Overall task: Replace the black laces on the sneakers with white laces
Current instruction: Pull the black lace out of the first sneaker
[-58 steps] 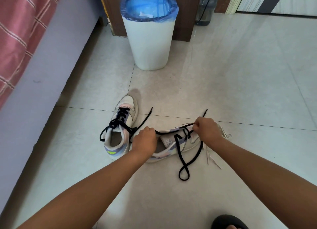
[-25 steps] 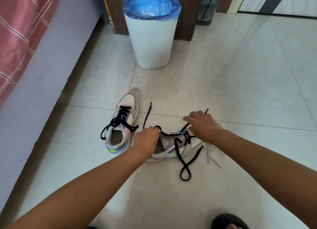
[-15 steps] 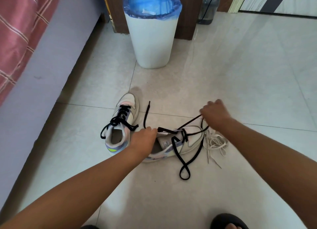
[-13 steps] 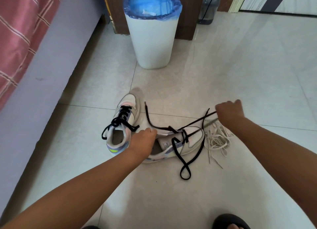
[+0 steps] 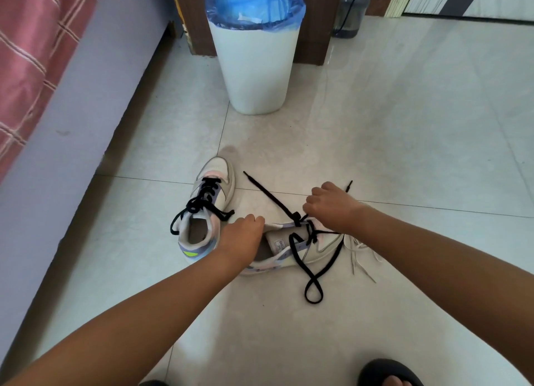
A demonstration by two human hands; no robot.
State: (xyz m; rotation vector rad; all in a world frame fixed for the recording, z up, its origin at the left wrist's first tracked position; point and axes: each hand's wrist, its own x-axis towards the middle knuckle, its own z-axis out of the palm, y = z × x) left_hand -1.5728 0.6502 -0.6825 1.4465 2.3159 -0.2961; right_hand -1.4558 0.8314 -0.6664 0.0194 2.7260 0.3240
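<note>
Two white sneakers with pastel trim sit on the tiled floor. The left sneaker (image 5: 206, 209) stands upright with its black lace tied. The right sneaker (image 5: 300, 248) lies tilted in front of me, its black lace (image 5: 313, 273) partly pulled out and looping loose onto the floor. My left hand (image 5: 241, 238) grips the heel opening of the right sneaker. My right hand (image 5: 332, 205) is curled over the eyelets and pinches the black lace there. White laces (image 5: 362, 254) lie in a heap just right of this shoe, partly hidden by my right arm.
A white bin (image 5: 255, 50) with a blue liner stands on the floor beyond the shoes. A bed with a pink checked cover (image 5: 31, 50) runs along the left. A clear water bottle (image 5: 351, 10) stands at the back. My sandalled foot (image 5: 388, 374) shows at the bottom right.
My right hand pulled a stretch of black lace out to the right, then came back to the eyelets of the right sneaker. One lace end now lies straight across the floor. My left hand stayed on the heel.
</note>
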